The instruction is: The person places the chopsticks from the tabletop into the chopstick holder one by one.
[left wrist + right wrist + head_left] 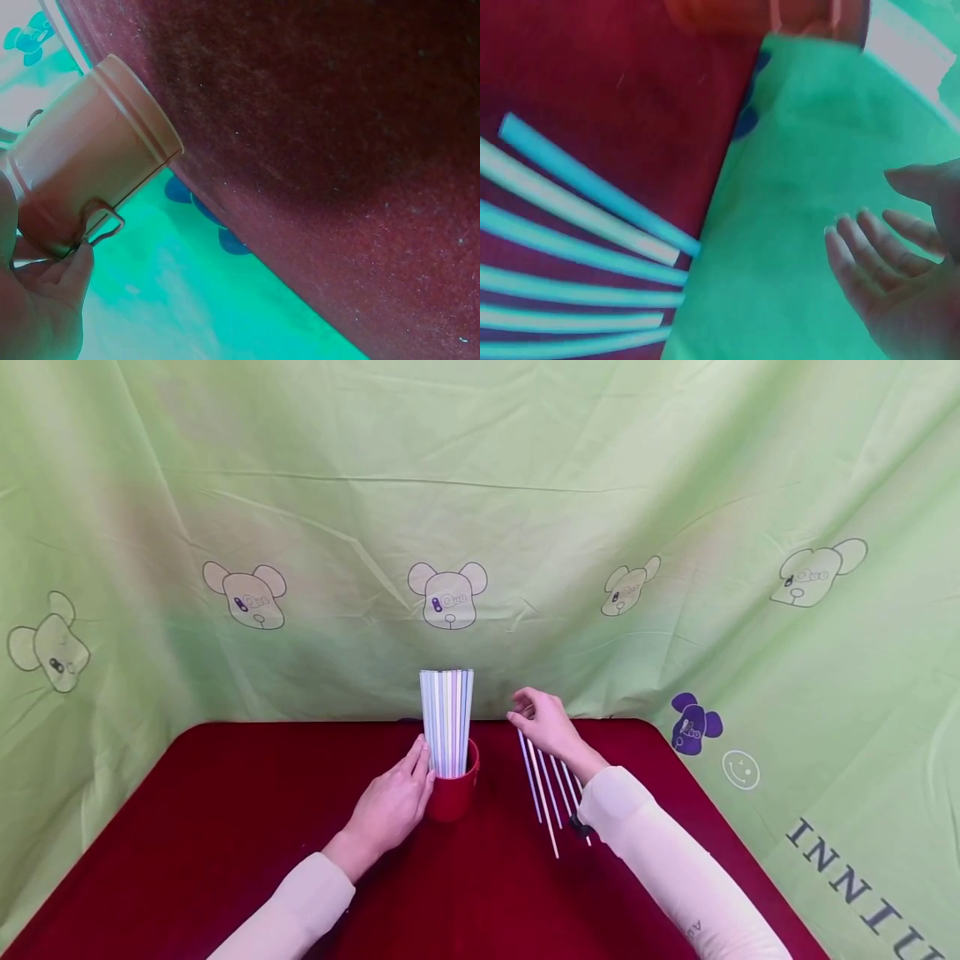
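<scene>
A red cup stands on the table, with a dense bundle of pale blue, white and lilac straws upright in it. My left hand holds the cup's left side near the rim, beside the straws. In the left wrist view, fingertips of the left hand meet the cup by a small loop on its side. To the right, several loose straws lie spread on the table. Over their far ends my right hand hovers with relaxed fingers, and the right wrist view shows the hand holding nothing.
A dark red cloth covers the table. Right behind the table's far edge hangs a green curtain with bear-head prints, and it also closes in both sides. In the right wrist view, the loose straws end near the table's edge.
</scene>
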Motion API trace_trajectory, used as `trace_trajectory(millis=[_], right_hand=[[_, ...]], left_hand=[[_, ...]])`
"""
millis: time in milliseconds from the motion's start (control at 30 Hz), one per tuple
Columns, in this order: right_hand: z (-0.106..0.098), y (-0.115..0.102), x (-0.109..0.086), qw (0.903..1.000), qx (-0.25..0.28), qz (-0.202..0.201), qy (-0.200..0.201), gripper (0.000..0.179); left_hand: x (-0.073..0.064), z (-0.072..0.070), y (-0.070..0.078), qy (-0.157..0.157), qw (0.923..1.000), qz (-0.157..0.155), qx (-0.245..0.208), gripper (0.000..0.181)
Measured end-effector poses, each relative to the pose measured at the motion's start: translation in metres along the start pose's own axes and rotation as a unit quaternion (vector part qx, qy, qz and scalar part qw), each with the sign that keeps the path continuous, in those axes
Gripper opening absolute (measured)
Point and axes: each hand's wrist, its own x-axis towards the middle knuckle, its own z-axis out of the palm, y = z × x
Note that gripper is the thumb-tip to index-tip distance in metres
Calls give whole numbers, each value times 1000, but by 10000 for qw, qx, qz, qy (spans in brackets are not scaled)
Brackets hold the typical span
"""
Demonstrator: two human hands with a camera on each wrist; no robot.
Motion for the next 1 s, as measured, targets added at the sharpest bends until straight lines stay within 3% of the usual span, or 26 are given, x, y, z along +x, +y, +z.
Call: trace_trajectory(millis=[133, 367, 600, 833, 1000], right_hand=[[-9, 24, 2, 9975, -706, 20, -90, 31], [-19, 59, -3, 9838, -1720, 418, -302, 35], [-15, 90, -12, 9692, -2086, 1210, -505, 27], [-2, 111, -24, 9517, -2522, 1587, -747, 10], [-1, 115, -23, 9536, -2387, 1678, -744, 4]], left_hand=[[1, -2, 0, 32, 10000, 19, 10, 49], [1, -2, 1, -9, 10000, -5, 5, 49], [-2, -1, 3, -61, 9999, -91, -9, 50], [-2, 2, 4, -21, 10000, -23, 26, 49], [-1, 0, 3, -19, 10000, -43, 56, 49]])
